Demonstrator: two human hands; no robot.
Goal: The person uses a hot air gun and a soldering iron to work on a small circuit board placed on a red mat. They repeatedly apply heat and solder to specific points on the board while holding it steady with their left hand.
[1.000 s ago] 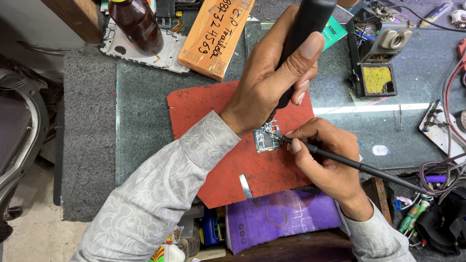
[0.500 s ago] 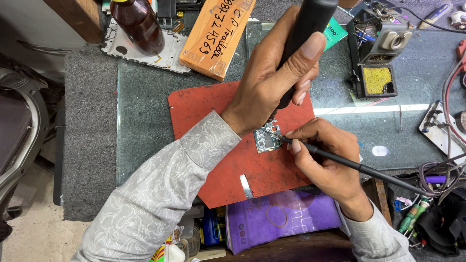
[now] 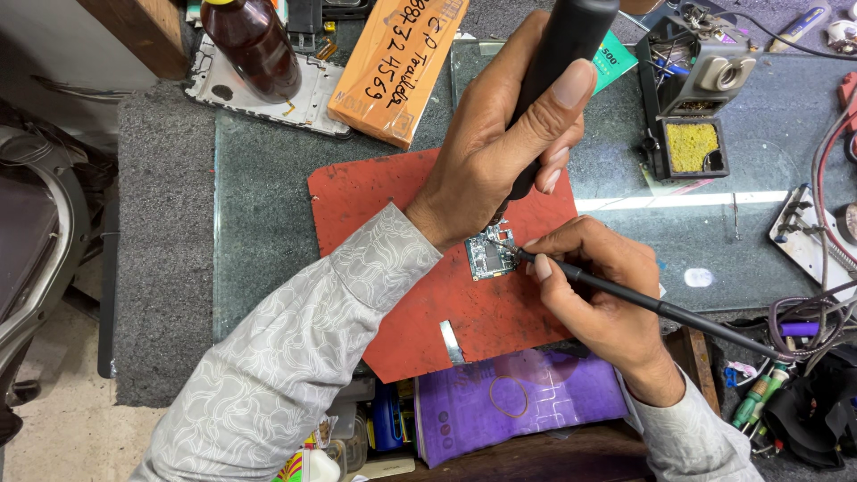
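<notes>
Red mat (image 3: 384, 196) at frame centre carries small circuit board (image 3: 489, 257). Left hand (image 3: 500, 152) grips black hot-air handle (image 3: 558, 62); right hand (image 3: 603, 299) pinches slim probe (image 3: 678, 312) on the board. Advise steady tip, nozzle upright.

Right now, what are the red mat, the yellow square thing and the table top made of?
The red mat looks like matte rubber or silicone: dull, scuffed, with ragged edges. The yellow square looks like a sponge, with a pitted, porous surface, sitting in a black holder. The table top appears to be glass: it is glossy, see-through at the edge, and reflects a bright strip of light.
</notes>
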